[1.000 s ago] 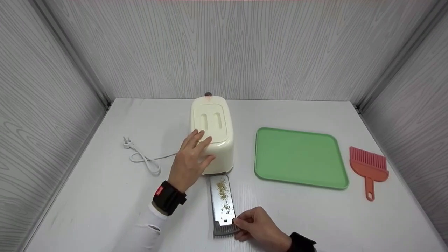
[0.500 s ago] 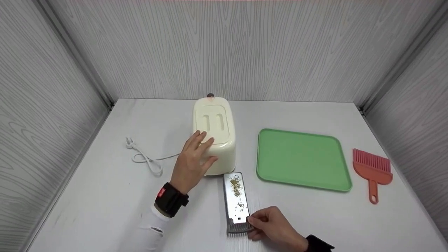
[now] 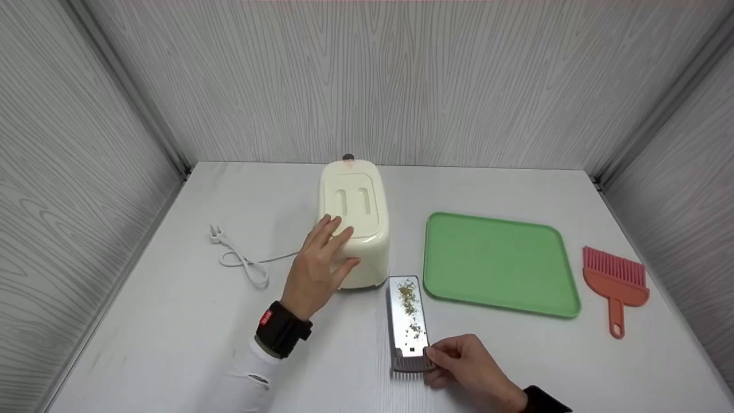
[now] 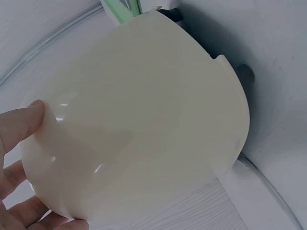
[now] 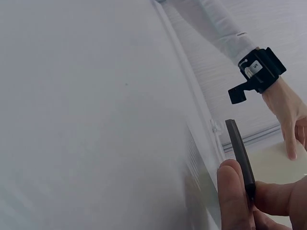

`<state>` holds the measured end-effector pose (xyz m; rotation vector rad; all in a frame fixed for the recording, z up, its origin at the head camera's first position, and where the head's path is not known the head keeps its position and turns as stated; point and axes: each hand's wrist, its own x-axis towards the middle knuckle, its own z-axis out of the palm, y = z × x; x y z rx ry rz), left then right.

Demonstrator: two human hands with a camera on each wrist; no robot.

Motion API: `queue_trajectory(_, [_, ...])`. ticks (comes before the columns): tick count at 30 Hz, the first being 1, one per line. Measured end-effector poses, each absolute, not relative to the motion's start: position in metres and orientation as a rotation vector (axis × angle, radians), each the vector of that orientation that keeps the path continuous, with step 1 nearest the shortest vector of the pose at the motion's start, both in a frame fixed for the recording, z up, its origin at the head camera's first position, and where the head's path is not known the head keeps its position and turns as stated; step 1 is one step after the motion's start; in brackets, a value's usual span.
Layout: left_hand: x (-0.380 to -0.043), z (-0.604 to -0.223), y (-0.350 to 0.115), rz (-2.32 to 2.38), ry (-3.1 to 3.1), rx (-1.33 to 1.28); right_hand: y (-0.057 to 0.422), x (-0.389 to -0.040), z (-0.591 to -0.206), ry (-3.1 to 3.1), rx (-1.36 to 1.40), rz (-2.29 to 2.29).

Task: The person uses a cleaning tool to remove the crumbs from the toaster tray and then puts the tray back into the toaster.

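- A white plug [image 3: 216, 236] and its looped cord [image 3: 255, 275] lie toward the left edge of the table [image 3: 172, 321]; the cord runs toward the toaster.
- The left hand [image 3: 314, 275] rests on the toaster's near end, fingers spread wide over the top rim and the thumb apart from them.
- The cream toaster [image 3: 360, 221] stands left of the table's middle, its far end toward the back edge.
- A slim crumb tray [image 3: 399, 321], scattered with crumbs [image 3: 408, 298], is outside the toaster, just beside its near right corner.
- The right hand [image 3: 473, 367] pinches the tray's grey near end between thumb and fingers.
- A green tray [image 3: 502, 264] lies right of the middle.
- A red brush [image 3: 613, 285] lies near the table's right edge, handle toward the front.
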<state>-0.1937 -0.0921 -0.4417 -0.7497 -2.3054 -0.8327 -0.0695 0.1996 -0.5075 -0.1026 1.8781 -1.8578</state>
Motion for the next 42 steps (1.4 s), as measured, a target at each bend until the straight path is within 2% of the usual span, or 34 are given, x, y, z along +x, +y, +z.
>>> queue_trajectory(12, [-0.174,-0.444,-0.089,-0.956,-2.232,-0.778,0.227,-0.082,-0.498,2.0,-0.033,-1.881])
queue_trajectory(25, [-0.137,-0.452,-0.06,-1.154,-2.173,-0.881,0.243,-0.099,-0.494,2.072,0.223,-1.899])
queue_trajectory(31, [-0.141,-0.469,-0.038,-1.29,-2.282,-0.925,0.246,-0.105,-0.477,2.078,0.275,-1.887])
queue_trajectory(36, [-0.151,-0.477,-0.017,-1.347,-2.407,-0.878,0.251,-0.119,-0.495,2.103,0.31,-1.907])
queue_trajectory(42, [-0.162,-0.483,0.001,-1.435,-2.589,-0.803,0.249,-0.131,-0.497,2.147,0.29,-1.923])
